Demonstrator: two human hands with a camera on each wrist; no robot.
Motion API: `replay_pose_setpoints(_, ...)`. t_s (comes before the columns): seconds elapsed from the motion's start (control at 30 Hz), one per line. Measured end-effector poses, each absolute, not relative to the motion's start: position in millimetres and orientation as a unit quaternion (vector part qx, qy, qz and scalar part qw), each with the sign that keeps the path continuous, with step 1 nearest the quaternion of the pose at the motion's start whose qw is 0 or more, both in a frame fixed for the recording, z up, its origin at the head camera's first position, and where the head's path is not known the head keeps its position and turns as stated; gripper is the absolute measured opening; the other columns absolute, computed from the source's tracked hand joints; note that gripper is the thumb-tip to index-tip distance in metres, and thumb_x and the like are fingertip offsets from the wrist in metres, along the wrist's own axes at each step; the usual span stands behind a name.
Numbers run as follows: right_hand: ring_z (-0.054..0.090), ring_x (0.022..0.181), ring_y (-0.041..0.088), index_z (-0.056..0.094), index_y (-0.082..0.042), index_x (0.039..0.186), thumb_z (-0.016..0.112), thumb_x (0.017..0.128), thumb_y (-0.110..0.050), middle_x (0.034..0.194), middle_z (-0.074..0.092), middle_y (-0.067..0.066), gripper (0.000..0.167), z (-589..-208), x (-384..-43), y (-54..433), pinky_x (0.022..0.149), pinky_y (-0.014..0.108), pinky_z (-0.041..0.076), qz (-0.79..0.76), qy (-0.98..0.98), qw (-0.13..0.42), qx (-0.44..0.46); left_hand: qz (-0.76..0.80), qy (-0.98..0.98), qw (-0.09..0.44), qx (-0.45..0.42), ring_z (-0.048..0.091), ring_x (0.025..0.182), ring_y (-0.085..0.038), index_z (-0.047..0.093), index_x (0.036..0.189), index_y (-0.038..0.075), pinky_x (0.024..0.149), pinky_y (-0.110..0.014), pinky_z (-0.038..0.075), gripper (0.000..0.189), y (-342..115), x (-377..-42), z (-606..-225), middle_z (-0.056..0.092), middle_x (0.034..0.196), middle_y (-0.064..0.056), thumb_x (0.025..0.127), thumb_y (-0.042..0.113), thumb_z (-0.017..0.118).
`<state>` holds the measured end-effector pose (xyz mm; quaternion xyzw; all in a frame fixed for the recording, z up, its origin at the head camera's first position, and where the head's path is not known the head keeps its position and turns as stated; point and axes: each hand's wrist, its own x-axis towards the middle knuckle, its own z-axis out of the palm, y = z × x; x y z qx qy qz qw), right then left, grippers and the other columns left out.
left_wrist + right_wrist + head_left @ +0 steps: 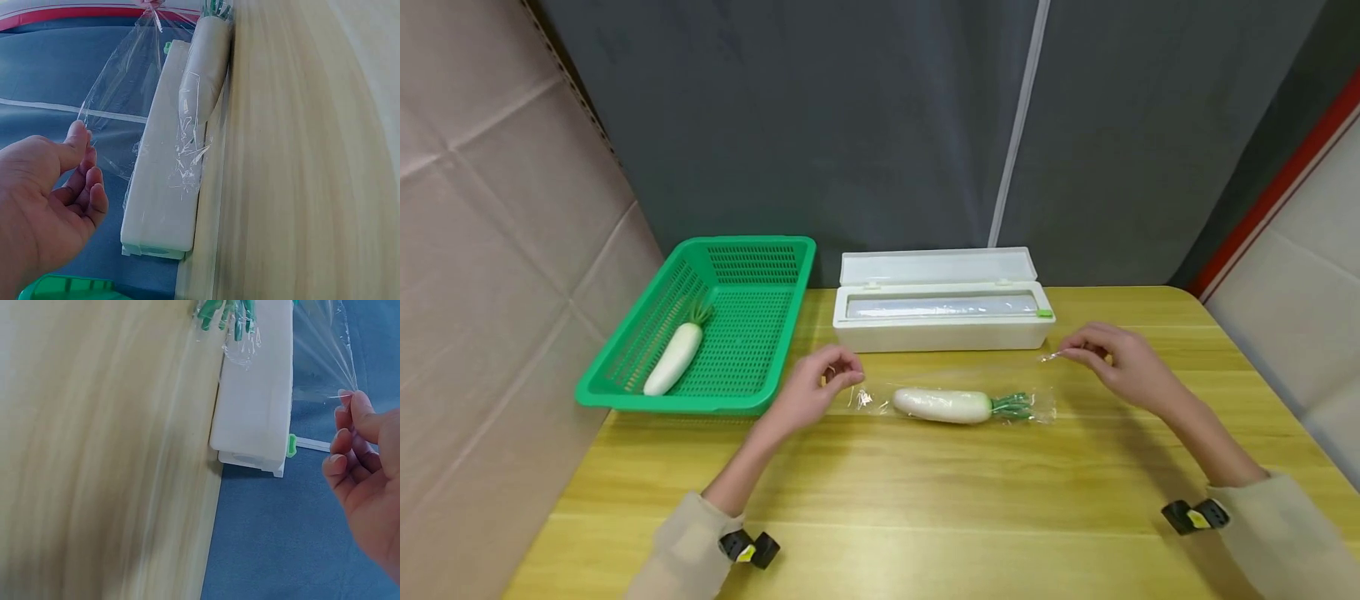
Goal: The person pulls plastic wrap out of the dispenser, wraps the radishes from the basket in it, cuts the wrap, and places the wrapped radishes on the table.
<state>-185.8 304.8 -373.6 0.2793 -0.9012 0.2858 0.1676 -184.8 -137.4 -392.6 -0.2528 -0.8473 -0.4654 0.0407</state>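
Note:
A white radish [943, 406] with green stem ends lies on the table, wrapped in clear plastic film [880, 400] whose crinkled ends stick out on both sides. Left of it, my left hand [820, 383] pinches one corner of the film between thumb and forefinger, as the left wrist view shows at the fingertips [78, 128]. On the other side my right hand [1116, 362] pinches the opposite corner, gathered at its fingertips [357, 400]. Between the two hands the film stretches as a thin see-through sheet, raised behind the radish and in front of the box.
Behind the radish stands a white cling film box [940, 337], lid up, with a roll inside and a green slider [1044, 313] at its right end. To the left, a green basket [752, 333] holds another radish [675, 358]. A dark partition [850, 125] rises at the back.

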Motion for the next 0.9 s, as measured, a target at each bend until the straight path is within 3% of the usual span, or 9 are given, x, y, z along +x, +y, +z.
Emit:
replay_pose_setpoints(0.6,0.051,0.069,0.004,0.072,-0.015,0.096,0.072,0.087,0.007,0.088,0.066,-0.006,0.024,-382.9,-166.1,313.3,0.056,0.020,0.043,0.321,-0.878,0.103,0.340,-0.422,-0.856,-0.026,-0.297,0.055,0.080,-0.014,0.068,0.094,0.012,0.068,-0.027,0.050,0.004,-148.4,-167.9,-391.4,0.061,0.090,0.007,0.093,0.013,0.072)
replay_pose_setpoints(0.9,0.054,0.074,0.003,0.069,-0.018,0.097,0.069,0.091,0.005,0.089,0.066,-0.006,0.024,-389.2,-160.4,312.7,0.061,0.020,0.046,0.316,-0.868,0.026,0.382,-0.413,-0.857,-0.046,-0.304,0.054,0.079,-0.014,0.068,0.094,0.014,0.067,-0.026,0.049,0.008,-154.1,-167.2,-394.3,0.062,0.090,0.007,0.091,0.010,0.074)
